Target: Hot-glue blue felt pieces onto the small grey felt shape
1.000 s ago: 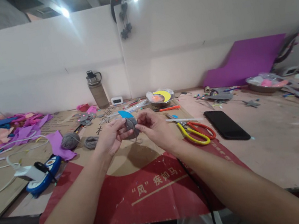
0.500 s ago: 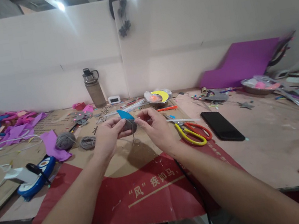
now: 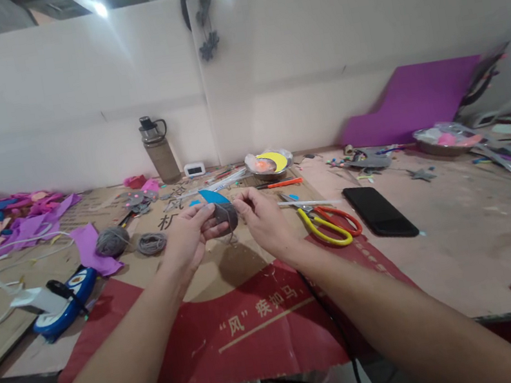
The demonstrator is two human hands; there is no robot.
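My left hand [image 3: 192, 228] is closed on a blue crescent-shaped piece [image 3: 213, 197], its thumb pressed on the front. Grey yarn [image 3: 227, 216] is wrapped around the lower part of this piece, and a loose strand hangs below it. Just to the right, the thumb and fingers of my right hand [image 3: 262, 216] are pinched together at the grey yarn; the fingertips hide most of the part they hold. Two balls of grey yarn lie left of my hands, a larger one [image 3: 111, 241] and a smaller one [image 3: 151, 243].
Yellow-and-red-handled scissors [image 3: 327, 225] and a black phone [image 3: 380, 211] lie on the right. Behind my hands stand a bottle [image 3: 161, 151] and a bowl [image 3: 268, 173] with a yellow crescent [image 3: 274, 161]. A blue power strip [image 3: 66, 308] and felt scraps [image 3: 29, 219] lie left.
The wrapped piece has turned, so more of its grey yarn side shows. My right hand has shifted slightly right, away from it. The view has tilted a little.
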